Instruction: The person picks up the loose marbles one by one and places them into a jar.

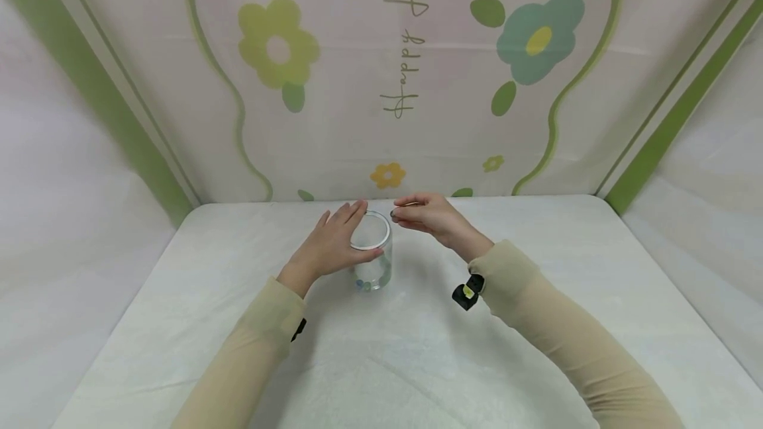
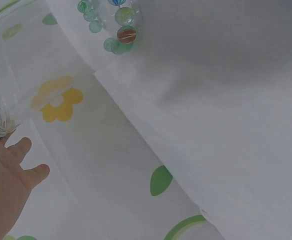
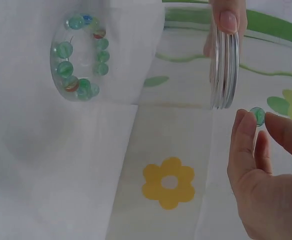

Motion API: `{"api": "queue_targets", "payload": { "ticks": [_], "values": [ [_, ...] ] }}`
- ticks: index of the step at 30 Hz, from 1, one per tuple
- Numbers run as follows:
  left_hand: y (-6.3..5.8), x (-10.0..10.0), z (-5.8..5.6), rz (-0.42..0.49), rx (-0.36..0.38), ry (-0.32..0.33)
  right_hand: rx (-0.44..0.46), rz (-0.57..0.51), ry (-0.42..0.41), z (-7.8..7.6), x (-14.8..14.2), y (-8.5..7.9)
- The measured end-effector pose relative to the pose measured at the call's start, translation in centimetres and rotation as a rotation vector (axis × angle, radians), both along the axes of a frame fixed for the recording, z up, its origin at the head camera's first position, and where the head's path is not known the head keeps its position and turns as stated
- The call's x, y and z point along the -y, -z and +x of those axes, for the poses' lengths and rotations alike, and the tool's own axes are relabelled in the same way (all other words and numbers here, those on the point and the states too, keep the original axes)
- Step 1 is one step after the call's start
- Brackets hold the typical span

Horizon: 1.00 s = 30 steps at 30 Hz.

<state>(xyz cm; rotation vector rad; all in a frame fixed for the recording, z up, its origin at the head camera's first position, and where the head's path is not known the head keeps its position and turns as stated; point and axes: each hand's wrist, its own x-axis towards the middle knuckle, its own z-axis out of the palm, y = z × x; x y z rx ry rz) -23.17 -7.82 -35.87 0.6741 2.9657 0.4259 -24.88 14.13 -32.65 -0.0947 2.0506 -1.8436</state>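
A clear jar point(image 1: 384, 269) with a silvery rim stands upright on the table in the head view. Thumb and fingers of my left hand point(image 1: 334, 243) grip it around the rim. Between thumb and fingertips, my right hand point(image 1: 438, 220) pinches a green glass marble point(image 3: 257, 116) just right of the jar's mouth. Several more marbles point(image 3: 64, 50), mostly green with some blue and reddish ones, lie along the bottom of the jar. In the left wrist view, only part of the left hand shows at the rim.
A white cloth point(image 1: 381, 363) covers the table. Behind its far edge hangs a curtain point(image 1: 346, 131) with printed flowers and lettering, and pale fabric walls point(image 1: 65, 184) flank both sides. A black wrist device point(image 1: 467, 293) sits at the right sleeve.
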Motion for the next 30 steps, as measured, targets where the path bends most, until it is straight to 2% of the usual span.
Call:
{"api": "queue_targets", "payload": {
  "ticks": [10, 30],
  "values": [
    [0.1, 0.1, 0.0, 0.006, -0.001, 0.003, -0.032, 0.076, -0.026, 0.0, 1.5, 0.0],
    [0.0, 0.1, 0.0, 0.008, 0.007, 0.008, -0.053, 0.095, -0.025, 0.3, 1.5, -0.1]
  ]
}}
